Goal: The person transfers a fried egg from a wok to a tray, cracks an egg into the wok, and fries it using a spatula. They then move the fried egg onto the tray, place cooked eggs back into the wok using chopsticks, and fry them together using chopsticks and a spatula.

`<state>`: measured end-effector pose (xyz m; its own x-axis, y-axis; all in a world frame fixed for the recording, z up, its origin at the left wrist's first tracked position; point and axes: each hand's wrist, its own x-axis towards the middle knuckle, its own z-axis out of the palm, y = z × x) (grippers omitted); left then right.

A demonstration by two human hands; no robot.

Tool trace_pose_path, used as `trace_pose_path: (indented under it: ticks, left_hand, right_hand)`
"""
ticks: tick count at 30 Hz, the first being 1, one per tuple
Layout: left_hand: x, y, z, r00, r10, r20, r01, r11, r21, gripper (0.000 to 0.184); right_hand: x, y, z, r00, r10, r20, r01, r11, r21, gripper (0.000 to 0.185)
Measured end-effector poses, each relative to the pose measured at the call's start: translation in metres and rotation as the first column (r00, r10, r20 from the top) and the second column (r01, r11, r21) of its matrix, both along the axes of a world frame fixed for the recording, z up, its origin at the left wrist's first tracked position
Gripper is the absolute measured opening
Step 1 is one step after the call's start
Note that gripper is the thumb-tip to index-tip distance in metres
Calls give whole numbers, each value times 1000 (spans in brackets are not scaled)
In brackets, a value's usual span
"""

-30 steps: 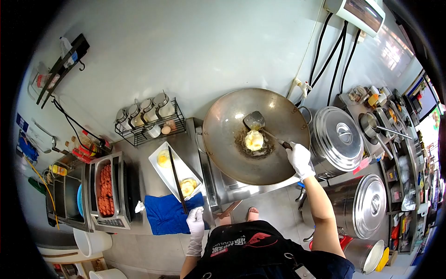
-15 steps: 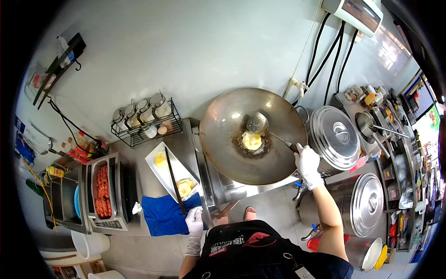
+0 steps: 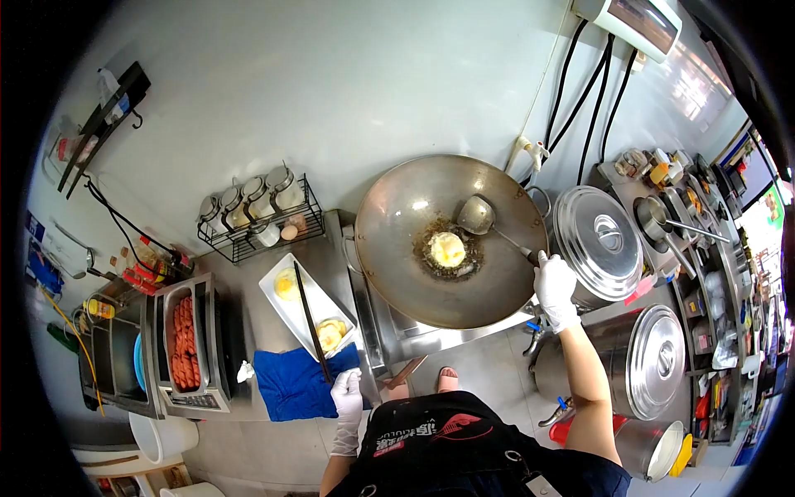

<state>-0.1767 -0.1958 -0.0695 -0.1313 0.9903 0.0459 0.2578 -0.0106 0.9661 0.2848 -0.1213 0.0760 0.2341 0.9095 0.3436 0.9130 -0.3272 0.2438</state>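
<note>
My right hand point(image 3: 555, 284), in a white glove, is closed around the handle of a metal ladle point(image 3: 476, 216). The ladle's bowl rests on the wok's inner slope, up and right of a fried egg point(image 3: 447, 248) and apart from it. Dark oil surrounds the egg at the bottom of the large wok point(image 3: 389, 282). My left hand point(image 3: 347, 393), also gloved, grips the lower ends of long dark chopsticks point(image 3: 309, 312). Their far ends lie across a white rectangular plate point(image 3: 296, 314), which bears fried eggs point(image 3: 331, 334) at both ends.
A blue cloth point(image 3: 294, 385) lies left of my left hand. Behind the plate stands a black wire rack point(image 3: 248, 240) with jars. A tray of reddish sausages point(image 3: 184, 340) sits at left. Large lidded pots point(image 3: 598, 244) stand close to the wok's right side.
The ladle's bowl has moved up and right, away from the egg. My right hand has shifted slightly right with it. The left hand and chopsticks have stayed in place.
</note>
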Motion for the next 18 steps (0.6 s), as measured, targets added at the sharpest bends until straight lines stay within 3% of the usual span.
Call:
trace_pose_path:
  ticks: [3,8,10,14,18]
  left_hand:
    - [-1,-1,-3,1000,2,-2,-2,1000,13,13]
    - [-2,0,-1,1000,9,-14,-9,1000,20,13]
    - [-2,0,-2,1000,12,-19,-12,1000,10,14]
    - [-3,-1,-3,999,18,31,-17,1000,-8,14]
    - [-4,-1,-2,1000,23,19,-23,1000,-11,14]
  right_hand:
    - [2,6,-11,999,-2,49,0,998,57,16]
    - [-6,10,-32,999,19,33,-21,998,58,19]
    - [-19,7,-25,997,64,-43,-65,998,-22,16]
    - [-26,10,-28,973,73,-221,-74,997,5,21]
    - [-21,15,-21,969,67,-236,-66,998,11,20]
